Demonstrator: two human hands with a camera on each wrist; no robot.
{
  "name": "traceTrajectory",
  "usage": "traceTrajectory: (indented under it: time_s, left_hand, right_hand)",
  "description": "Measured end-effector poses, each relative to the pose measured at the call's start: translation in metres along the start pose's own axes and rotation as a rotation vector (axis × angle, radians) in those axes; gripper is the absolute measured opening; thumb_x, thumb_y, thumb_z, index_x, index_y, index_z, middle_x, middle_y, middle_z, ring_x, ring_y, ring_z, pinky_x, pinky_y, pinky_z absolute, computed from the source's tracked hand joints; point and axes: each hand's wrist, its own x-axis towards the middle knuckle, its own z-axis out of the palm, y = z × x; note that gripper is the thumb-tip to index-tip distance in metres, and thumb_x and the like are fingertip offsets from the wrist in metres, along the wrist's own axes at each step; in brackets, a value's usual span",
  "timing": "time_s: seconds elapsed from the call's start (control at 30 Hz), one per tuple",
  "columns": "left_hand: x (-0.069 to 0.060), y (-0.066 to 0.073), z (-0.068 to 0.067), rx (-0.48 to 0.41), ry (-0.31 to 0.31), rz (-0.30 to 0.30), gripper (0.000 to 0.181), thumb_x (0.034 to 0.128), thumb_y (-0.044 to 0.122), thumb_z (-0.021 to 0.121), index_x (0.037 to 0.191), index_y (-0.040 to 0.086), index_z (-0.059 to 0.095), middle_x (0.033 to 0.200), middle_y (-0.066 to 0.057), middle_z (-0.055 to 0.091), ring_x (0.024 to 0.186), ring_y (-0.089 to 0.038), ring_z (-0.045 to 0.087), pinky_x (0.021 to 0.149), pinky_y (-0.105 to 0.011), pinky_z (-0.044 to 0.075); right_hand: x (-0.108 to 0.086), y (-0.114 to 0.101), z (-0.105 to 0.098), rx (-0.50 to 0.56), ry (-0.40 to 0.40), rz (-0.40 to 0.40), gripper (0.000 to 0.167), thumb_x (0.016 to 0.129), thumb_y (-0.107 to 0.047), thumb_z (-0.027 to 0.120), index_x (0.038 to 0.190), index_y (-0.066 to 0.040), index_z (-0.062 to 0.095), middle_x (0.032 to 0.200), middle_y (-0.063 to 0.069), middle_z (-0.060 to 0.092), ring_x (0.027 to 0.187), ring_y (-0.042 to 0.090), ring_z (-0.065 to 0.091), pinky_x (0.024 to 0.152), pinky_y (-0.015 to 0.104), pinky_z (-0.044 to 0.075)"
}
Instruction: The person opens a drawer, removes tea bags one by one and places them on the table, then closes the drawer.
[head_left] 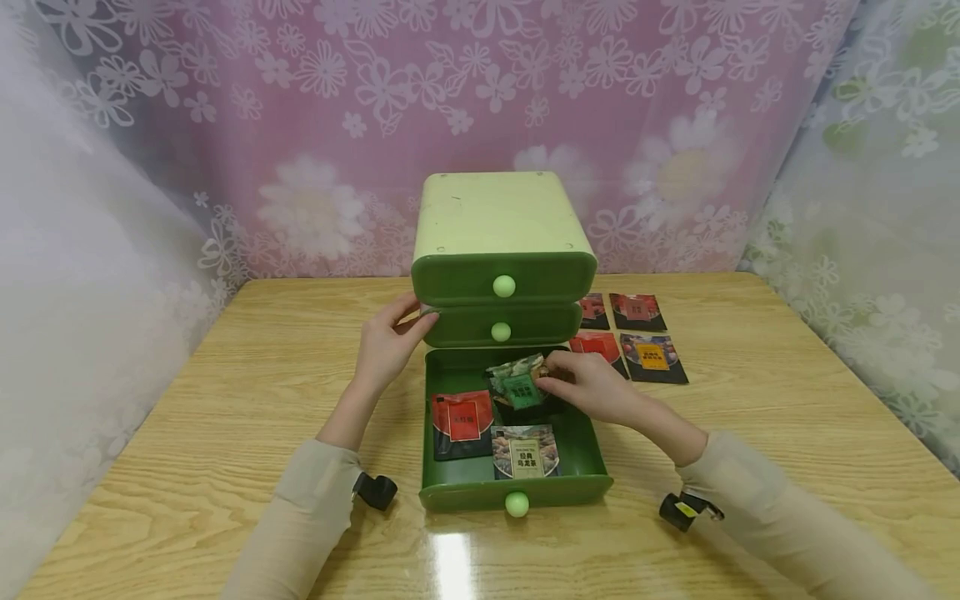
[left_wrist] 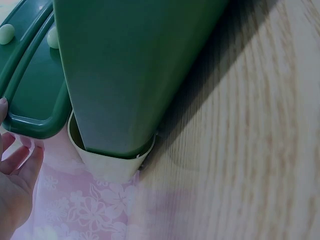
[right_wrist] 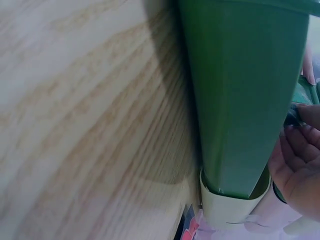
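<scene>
The lowest drawer (head_left: 517,493) of a small green-and-cream drawer cabinet (head_left: 498,212) is pulled out. A red-and-black tea sachet (head_left: 461,423) lies at its left side, with a pale patterned tea sachet (head_left: 525,452) at the front. My right hand (head_left: 592,385) pinches a green tea sachet (head_left: 521,390) by its right edge, tilted over the back of this drawer. At the cabinet's left side, my left hand (head_left: 386,343) rests against the end of the middle drawer (head_left: 468,326), thumb near its front edge. In the right wrist view, the green drawer wall hides most of the sachet.
Several tea sachets (head_left: 652,358) lie flat on the wooden table (head_left: 225,442) to the cabinet's right, partly hidden behind it. The top drawer (head_left: 457,279) sits closed. Flowered curtains (head_left: 480,100) hang behind and at both sides.
</scene>
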Motion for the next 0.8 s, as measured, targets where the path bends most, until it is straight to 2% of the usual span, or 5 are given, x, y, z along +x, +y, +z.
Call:
traceTrajectory:
  time_s: [0.2,0.3,0.57,0.7,0.8]
  left_hand:
    - [0.001,-0.001,0.000,-0.005,0.002,0.003,0.038,0.0885,0.011,0.064,0.124,-0.002,0.057,0.122,-0.019,0.057,0.112,-0.029,0.056,0.088,-0.033,0.052]
    - [0.000,-0.001,0.000,-0.002,0.002,0.007,0.038,0.0885,0.011,0.064,0.124,-0.002,0.057,0.122,-0.019,0.057,0.113,-0.029,0.055,0.088,-0.034,0.051]
    - [0.000,0.000,-0.001,0.003,0.008,0.015,0.038,0.0882,0.010,0.064,0.124,-0.002,0.058,0.122,-0.019,0.057,0.115,-0.029,0.053,0.090,-0.034,0.051]
    - [0.000,0.000,0.000,0.004,0.007,0.018,0.038,0.0882,0.010,0.064,0.124,-0.002,0.057,0.122,-0.019,0.057,0.115,-0.030,0.053,0.090,-0.034,0.051]
    - [0.000,0.000,0.000,0.002,0.004,0.012,0.039,0.0886,0.010,0.064,0.125,-0.002,0.057,0.123,-0.019,0.056,0.115,-0.031,0.053,0.089,-0.035,0.051]
  right_hand:
    - [-0.005,-0.002,-0.005,0.125,0.021,0.068,0.018,0.095,-0.019,0.055,0.083,-0.008,0.048,0.064,-0.002,0.057,0.050,0.012,0.055,0.047,0.028,0.048]
    - [-0.008,-0.003,-0.009,0.159,0.008,0.111,0.017,0.095,-0.019,0.055,0.086,-0.006,0.048,0.064,-0.001,0.059,0.052,0.014,0.056,0.048,0.028,0.047]
    - [-0.017,-0.003,-0.022,0.394,-0.112,0.218,0.016,0.090,-0.002,0.058,0.098,0.003,0.046,0.065,0.002,0.043,0.062,0.023,0.051,0.059,0.035,0.050]
    - [-0.025,-0.004,-0.032,0.399,-0.140,0.252,0.019,0.086,0.000,0.062,0.093,0.003,0.045,0.071,0.003,0.042,0.066,0.018,0.046,0.057,0.030,0.044]
    - [-0.032,-0.002,-0.041,0.367,-0.147,0.250,0.018,0.086,-0.005,0.065,0.090,0.002,0.048,0.077,0.005,0.049,0.069,0.017,0.051,0.057,0.030,0.046]
